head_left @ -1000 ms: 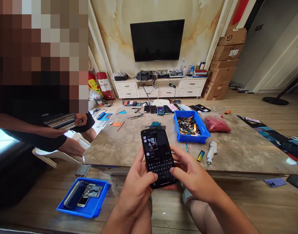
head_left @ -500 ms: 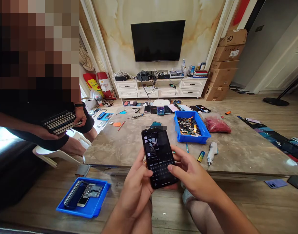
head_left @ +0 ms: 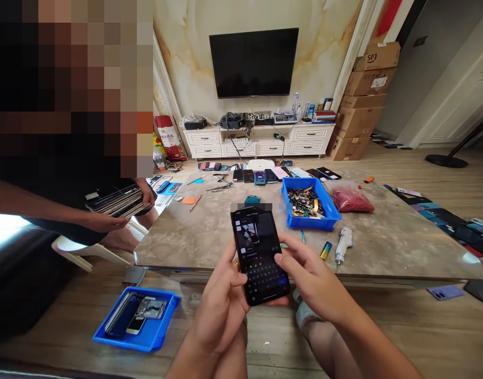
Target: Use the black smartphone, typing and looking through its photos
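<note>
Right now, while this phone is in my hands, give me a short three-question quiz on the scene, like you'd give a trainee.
1. True or false: the left hand and the right hand are both on the black smartphone.
2. On the marble-look table, what sits right beside the clear bag of reddish pieces?
A. a television
B. a blue bin of small electronic parts
C. a stack of cardboard boxes
3. Fill in the blank: the shallow blue tray rests on the ____.

Key: 1. True. 2. B. 3. Floor.
</note>
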`<state>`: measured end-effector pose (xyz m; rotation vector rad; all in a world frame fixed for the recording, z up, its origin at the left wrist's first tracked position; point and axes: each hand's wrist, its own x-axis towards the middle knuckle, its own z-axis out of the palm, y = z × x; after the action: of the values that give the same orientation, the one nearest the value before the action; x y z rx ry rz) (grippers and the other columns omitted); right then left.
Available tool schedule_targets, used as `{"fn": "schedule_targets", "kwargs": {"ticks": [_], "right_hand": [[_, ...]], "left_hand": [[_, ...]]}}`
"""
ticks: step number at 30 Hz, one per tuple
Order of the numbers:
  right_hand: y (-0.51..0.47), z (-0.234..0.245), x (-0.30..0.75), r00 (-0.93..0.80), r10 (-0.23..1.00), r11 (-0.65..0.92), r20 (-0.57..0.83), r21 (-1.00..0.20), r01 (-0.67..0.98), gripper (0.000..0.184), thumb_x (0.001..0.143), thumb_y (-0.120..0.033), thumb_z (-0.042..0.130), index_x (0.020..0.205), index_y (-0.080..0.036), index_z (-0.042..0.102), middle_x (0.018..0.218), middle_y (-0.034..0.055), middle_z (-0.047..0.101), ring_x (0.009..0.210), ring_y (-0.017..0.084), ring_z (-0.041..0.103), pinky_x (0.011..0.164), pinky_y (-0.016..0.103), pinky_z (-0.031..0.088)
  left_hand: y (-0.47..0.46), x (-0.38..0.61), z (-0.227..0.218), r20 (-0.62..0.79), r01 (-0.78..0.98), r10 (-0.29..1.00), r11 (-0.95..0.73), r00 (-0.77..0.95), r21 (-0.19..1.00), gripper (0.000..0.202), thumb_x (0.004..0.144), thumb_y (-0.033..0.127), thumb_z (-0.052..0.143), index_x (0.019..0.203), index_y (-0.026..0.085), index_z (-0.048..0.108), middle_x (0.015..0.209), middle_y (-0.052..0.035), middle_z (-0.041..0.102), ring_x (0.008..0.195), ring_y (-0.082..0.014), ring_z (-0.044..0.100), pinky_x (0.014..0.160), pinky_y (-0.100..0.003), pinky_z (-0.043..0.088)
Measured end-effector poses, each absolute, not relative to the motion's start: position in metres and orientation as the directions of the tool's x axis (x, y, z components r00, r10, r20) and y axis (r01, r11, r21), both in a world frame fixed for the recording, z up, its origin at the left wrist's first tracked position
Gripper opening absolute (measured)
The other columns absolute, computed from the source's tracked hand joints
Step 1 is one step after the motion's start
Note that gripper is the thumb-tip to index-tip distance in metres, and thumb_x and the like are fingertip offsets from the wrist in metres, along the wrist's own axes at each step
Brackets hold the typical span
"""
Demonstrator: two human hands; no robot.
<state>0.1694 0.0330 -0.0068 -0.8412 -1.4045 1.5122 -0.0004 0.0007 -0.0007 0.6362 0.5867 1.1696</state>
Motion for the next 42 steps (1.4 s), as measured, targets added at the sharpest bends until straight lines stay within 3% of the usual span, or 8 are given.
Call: {"fn": "schedule_targets", "kwargs": {"ticks": [2, 7, 11, 14, 24, 31, 37, 42], "right_hand": [[0.034, -0.008, 0.17, -0.343, 0.936, 0.044, 0.077, -0.994, -0.102, 0.026, 0.101, -0.03, 0.052, 0.123, -0.021, 0.063, 0.096, 0.0013, 0.07, 0.104, 0.017, 0.065, 0.079, 0.02, 0.051], [0.034, -0.011, 0.171, -0.304, 0.949, 0.059, 0.077, -0.996, -0.068, 0.028, 0.1, -0.033, 0.054, 0.125, -0.023, 0.064, 0.121, 0.003, 0.068, 0.106, 0.016, 0.063, 0.074, 0.019, 0.05], [0.034, -0.008, 0.171, -0.334, 0.939, 0.051, 0.083, -0.993, -0.103, 0.027, 0.1, -0.032, 0.055, 0.122, -0.02, 0.064, 0.11, 0.0031, 0.071, 0.096, 0.015, 0.065, 0.073, 0.019, 0.052], [0.033, -0.005, 0.171, -0.388, 0.917, 0.026, 0.091, -0.985, -0.168, 0.027, 0.098, -0.027, 0.054, 0.124, -0.02, 0.061, 0.1, 0.0014, 0.072, 0.091, 0.013, 0.066, 0.076, 0.02, 0.053], [0.032, -0.004, 0.173, -0.449, 0.881, 0.055, 0.151, -0.974, -0.22, 0.04, 0.093, -0.011, 0.051, 0.131, -0.022, 0.057, 0.122, 0.0033, 0.068, 0.11, 0.016, 0.065, 0.089, 0.024, 0.053], [0.029, 0.0, 0.175, -0.464, 0.876, 0.063, 0.13, -0.986, -0.156, 0.048, 0.087, -0.008, 0.051, 0.132, -0.023, 0.057, 0.122, 0.0037, 0.069, 0.11, 0.019, 0.065, 0.087, 0.027, 0.055], [0.028, -0.001, 0.176, -0.469, 0.869, 0.131, 0.158, -0.987, -0.091, 0.058, 0.083, -0.005, 0.054, 0.138, -0.026, 0.054, 0.128, 0.0028, 0.065, 0.114, 0.018, 0.065, 0.096, 0.029, 0.055], [0.027, 0.002, 0.178, -0.497, 0.863, 0.064, 0.097, -0.995, -0.083, 0.068, 0.08, -0.004, 0.058, 0.144, -0.026, 0.048, 0.13, 0.0038, 0.063, 0.112, 0.018, 0.065, 0.088, 0.027, 0.06]], "left_hand": [[0.001, 0.0, -0.002, -0.093, -0.633, 0.953, 0.263, 0.289, 0.728, 0.068, 0.085, 0.013, 0.054, 0.15, 0.023, 0.037, 0.135, -0.0171, 0.063, 0.109, -0.039, 0.067, 0.08, -0.065, 0.059], [0.003, -0.001, -0.003, -0.084, -0.648, 0.951, 0.266, 0.297, 0.714, 0.073, 0.082, 0.012, 0.054, 0.152, 0.024, 0.035, 0.137, -0.0177, 0.061, 0.108, -0.0396, 0.067, 0.08, -0.068, 0.058], [0.003, -0.002, -0.003, -0.063, -0.658, 0.948, 0.264, 0.313, 0.705, 0.073, 0.081, 0.011, 0.054, 0.151, 0.024, 0.036, 0.136, -0.0165, 0.061, 0.109, -0.039, 0.066, 0.08, -0.068, 0.058], [0.003, -0.001, -0.003, -0.075, -0.647, 0.95, 0.264, 0.304, 0.715, 0.072, 0.082, 0.011, 0.055, 0.15, 0.025, 0.037, 0.133, -0.0156, 0.064, 0.107, -0.0376, 0.067, 0.079, -0.066, 0.059], [0.003, 0.002, 0.001, -0.133, -0.605, 0.96, 0.26, 0.247, 0.753, 0.07, 0.084, 0.011, 0.056, 0.15, 0.023, 0.036, 0.129, -0.0185, 0.066, 0.102, -0.0375, 0.069, 0.074, -0.064, 0.061], [0.003, 0.005, 0.003, -0.159, -0.575, 0.97, 0.237, 0.185, 0.783, 0.068, 0.088, 0.017, 0.064, 0.15, 0.025, 0.037, 0.127, -0.0169, 0.066, 0.097, -0.0348, 0.069, 0.066, -0.058, 0.064], [0.004, 0.002, 0.002, -0.157, -0.62, 0.973, 0.231, 0.172, 0.75, 0.067, 0.088, 0.017, 0.054, 0.152, 0.024, 0.037, 0.125, -0.0147, 0.067, 0.1, -0.0315, 0.069, 0.077, -0.05, 0.063], [0.005, 0.0, 0.002, -0.143, -0.604, 0.975, 0.219, 0.172, 0.767, 0.066, 0.088, 0.017, 0.052, 0.152, 0.023, 0.037, 0.123, -0.0153, 0.067, 0.093, -0.0309, 0.068, 0.068, -0.048, 0.063]]}}
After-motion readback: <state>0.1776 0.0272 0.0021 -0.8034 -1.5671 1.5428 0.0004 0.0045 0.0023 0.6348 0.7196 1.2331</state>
